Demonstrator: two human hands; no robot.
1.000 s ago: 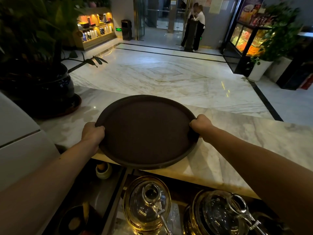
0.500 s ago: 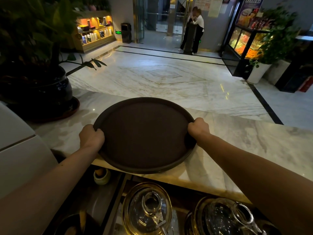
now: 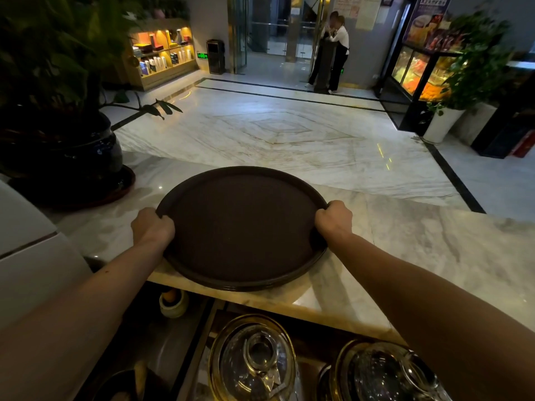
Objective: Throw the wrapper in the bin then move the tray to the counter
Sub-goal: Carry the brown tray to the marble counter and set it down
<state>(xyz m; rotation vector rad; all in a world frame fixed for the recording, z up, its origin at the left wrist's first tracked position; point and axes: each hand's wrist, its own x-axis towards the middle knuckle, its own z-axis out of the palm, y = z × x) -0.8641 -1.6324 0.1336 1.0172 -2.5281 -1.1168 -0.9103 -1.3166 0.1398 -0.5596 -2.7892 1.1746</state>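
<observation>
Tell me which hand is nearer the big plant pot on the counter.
Left. The left hand grips the tray rim on the side facing the plant pot; the right hand grips the opposite rim, farther away.

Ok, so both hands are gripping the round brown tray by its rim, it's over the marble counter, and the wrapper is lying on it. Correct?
Not quite. The head view shows the tray bare: no wrapper lies on it, and none shows anywhere in the view. The rest holds: the left hand and right hand grip opposite sides of its rim, over the marble counter.
</observation>
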